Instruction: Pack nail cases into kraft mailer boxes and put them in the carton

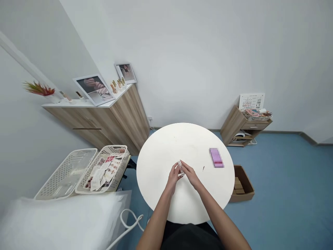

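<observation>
Left hand (173, 177) and right hand (190, 174) hold a small clear piece (181, 168), fingers clamped; slackening could drop it onto the worktop (166, 146).

L forearm (156, 222) and R forearm (221, 222): both bare over full visible length, wrist to frame edge. L hand (173, 177), R hand (191, 175): bare. Black fabric garment (187, 236) btwn forearms, plain; detail too dark to tell.

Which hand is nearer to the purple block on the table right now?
Right. The right hand is just left of the purple block, apart from it; the left hand sits further left, beyond the right one. Both pinch a small clear piece between their fingers.
</observation>
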Available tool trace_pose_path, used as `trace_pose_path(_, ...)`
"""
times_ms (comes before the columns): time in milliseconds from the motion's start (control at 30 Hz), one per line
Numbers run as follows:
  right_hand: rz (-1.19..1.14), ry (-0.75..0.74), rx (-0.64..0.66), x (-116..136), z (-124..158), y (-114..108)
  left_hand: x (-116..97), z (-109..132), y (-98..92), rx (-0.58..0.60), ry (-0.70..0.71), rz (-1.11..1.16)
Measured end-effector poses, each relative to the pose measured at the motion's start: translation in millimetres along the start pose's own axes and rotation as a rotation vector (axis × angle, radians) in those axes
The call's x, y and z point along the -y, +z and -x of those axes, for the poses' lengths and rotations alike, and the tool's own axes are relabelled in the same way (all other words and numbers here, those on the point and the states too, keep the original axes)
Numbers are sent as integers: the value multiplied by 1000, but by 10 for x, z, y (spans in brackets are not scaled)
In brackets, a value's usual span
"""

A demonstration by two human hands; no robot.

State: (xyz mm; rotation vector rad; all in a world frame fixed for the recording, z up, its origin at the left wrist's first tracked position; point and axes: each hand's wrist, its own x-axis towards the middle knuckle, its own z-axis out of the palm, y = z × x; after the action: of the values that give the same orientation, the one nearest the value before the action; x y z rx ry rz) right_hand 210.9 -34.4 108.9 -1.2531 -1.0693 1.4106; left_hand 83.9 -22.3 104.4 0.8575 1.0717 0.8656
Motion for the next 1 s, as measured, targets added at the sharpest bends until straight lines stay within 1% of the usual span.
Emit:
trace_pose_path(133, 35, -42, -45, -77, 30, -34, -39, 12, 165, -56, -7, -2)
trace_pose_path(233, 36, -51, -52, -46, 30, -36, -100, -16, 225, -88, -17, -13)
trace_pose_path(333, 50, -76, -46, 20, 9, -30, -142, -53, 227, -116, -5, -17)
trace_pose_path(500, 63, -130, -25, 49, -38, 3, -141, -101, 195, -182, 87, -28)
trace_pose_path(600, 72, -170, -57, -7, -59, 37, -119, -125, 203, -201, 126, -26)
trace_pose_path(667, 33, -162, -104, -64, -80, 54, -102, -137, 206, -219, 128, -9)
trace_pose_path(733, -43, -115, -172, -118, -108, 54, -86, -146, 190, -229, 106, 16)
trace_pose_path(800, -115, -62, -208, -154, -144, 26, -67, -159, 147, -215, 75, 44)
trace_pose_path(933, -166, 38, -142, -197, -242, -120, 4, -235, -8, -125, -30, 160)
trace_pose_path(1000, -125, 58, -170, -260, -306, -226, 75, -306, -101, -99, -96, 244)
